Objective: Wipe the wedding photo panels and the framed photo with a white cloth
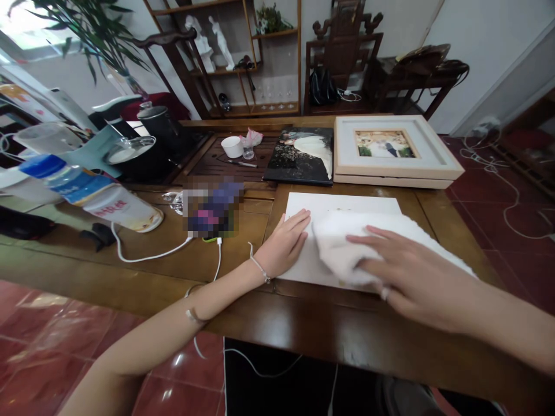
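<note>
White cloth (340, 226) lies bunched over the right part of a white panel (306, 271) on the wooden table (368, 320). From the left: a blue-capped plastic bottle (106, 202); the left hand (284, 248), flat on the panel, fingers extended, grasping nothing; a dark photo print (299, 156); a framed photograph (384, 164); the right hand (407, 274), its fingers gripping the cloth.

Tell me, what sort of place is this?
Probably a sitting room or tea room: a slatted wooden tea tray on the table, a carved wooden armchair and shelves holding white statuettes suggest it.
</note>
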Available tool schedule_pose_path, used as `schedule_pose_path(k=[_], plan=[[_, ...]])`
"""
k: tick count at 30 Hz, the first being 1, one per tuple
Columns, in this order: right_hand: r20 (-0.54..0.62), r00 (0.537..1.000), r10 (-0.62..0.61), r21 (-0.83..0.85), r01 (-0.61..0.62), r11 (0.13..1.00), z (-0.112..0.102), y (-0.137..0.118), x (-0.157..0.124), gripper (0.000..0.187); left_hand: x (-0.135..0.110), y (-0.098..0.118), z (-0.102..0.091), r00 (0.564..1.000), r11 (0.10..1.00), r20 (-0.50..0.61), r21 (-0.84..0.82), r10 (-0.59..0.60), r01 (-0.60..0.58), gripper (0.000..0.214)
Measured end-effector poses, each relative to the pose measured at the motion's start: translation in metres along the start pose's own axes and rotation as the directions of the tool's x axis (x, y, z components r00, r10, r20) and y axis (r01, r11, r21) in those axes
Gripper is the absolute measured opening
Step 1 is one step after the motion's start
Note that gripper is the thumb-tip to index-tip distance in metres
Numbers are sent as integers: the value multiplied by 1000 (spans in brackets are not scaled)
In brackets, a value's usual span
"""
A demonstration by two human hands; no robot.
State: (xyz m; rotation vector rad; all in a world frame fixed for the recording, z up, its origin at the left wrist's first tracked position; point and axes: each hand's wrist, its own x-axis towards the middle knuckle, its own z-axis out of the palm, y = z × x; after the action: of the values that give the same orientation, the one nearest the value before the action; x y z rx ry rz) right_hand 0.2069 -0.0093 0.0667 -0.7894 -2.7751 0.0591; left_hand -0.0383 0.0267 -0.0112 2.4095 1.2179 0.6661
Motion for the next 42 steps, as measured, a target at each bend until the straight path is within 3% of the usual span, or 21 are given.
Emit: schedule_pose_path(k=[5,7,14,17,21,29,33,36,40,42], plan=[[40,965,258,80,-260,962,6,37,25,23,-1,0,0,1000,1000,4,23,8,-8,42],[35,956,292,129,-294,947,11,42,41,22,0,1,-1,1000,1000,8,16,10,-10,42],[51,995,80,230,-90,969,26,40,96,19,3,6,-7,998,999,-31,5,47,-47,38],[55,994,98,198,-107,974,27,42,96,20,3,5,-6,999,999,-25,6,46,-46,39],[72,980,183,174,-193,966,22,54,71,21,1,1,-3,1000,1000,3,6,29,-29,42],[31,932,360,84,-362,928,-2,91,-9,21,1,0,-2,1000,1000,17,31,6,-6,41],[-5,910,415,55,-414,909,1,105,-42,18,0,1,-2,1000,1000,6,23,13,-13,41],[-61,934,351,7,-351,936,14,91,-61,12,0,0,-1,1000,1000,4,21,16,-16,41],[-194,964,183,42,-178,983,30,38,-80,16,0,0,-1,1000,999,9,32,11,-11,41],[-186,976,111,66,-100,993,33,10,-89,21,0,0,-1,1000,999,9,38,10,-10,41]])
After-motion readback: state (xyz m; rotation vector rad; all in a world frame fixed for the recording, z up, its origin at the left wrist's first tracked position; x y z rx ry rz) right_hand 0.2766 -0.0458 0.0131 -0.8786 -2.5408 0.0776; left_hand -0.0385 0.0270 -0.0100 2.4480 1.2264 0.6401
